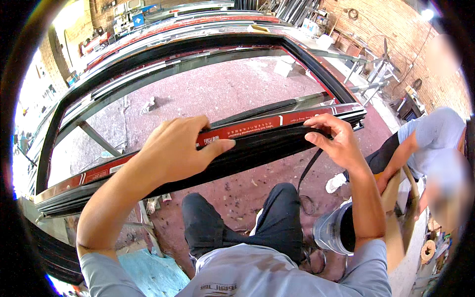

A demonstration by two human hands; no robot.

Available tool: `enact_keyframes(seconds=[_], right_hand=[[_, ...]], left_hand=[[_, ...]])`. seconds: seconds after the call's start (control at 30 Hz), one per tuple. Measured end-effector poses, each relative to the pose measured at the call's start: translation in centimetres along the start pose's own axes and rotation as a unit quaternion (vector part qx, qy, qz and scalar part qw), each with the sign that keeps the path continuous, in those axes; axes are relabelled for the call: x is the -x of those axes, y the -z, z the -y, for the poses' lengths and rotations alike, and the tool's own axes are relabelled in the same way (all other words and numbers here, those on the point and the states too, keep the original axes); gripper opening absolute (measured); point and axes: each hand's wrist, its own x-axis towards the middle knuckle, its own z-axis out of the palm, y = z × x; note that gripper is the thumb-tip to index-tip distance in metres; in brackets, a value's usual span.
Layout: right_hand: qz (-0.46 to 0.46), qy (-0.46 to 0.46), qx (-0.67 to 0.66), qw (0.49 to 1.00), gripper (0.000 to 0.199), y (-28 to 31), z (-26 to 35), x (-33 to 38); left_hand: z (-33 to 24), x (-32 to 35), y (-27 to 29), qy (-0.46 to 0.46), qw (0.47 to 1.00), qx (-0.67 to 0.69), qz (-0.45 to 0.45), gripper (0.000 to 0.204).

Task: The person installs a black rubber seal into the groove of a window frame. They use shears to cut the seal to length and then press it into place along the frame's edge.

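Observation:
A large rectangular frame of dark profiles (257, 148) lies across in front of me, its near bar covered on top with red printed film (252, 128). My left hand (180, 148) wraps over the near bar, fingers toward the far edge and thumb along the top. Farther right on that bar, my right hand (339, 141) pinches a thin black rubber strip at the bar's inner side. The strip (310, 166) hangs from there to the floor, where it lies in loops. Part of it is hidden behind my fingers.
A grey bucket (327, 230) stands by my right knee. Another person (430, 143) sits at the right, bent over a brown sheet (398, 218). Long profiles (183, 22) are stacked beyond the frame. Light blue cloth (151, 270) lies at lower left.

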Motion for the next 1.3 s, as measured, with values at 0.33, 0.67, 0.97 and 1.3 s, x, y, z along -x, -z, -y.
enact_keyframes(seconds=[0.33, 0.67, 0.97, 1.3], right_hand=[[0.024, -0.016, 0.005, 1.000, 0.023, -1.3, 1.6, -1.1], [0.026, -0.010, 0.063, 0.998, 0.020, -1.6, 2.2, -1.7], [0.040, -0.036, 0.031, 0.998, 0.019, -2.1, 2.0, -2.1], [0.011, -0.023, 0.039, 0.999, 0.020, -2.6, 2.0, -1.9]], left_hand=[[-1.2, -1.0, -0.9, -0.002, 1.000, -0.024, -0.011, 0.055], [1.3, 2.2, 1.3, 0.014, 1.000, 0.004, -0.015, 0.046], [3.2, 4.4, 1.8, 0.030, 0.999, -0.021, -0.036, 0.052], [1.6, 1.9, 0.7, 0.024, 0.999, -0.025, -0.019, 0.058]])
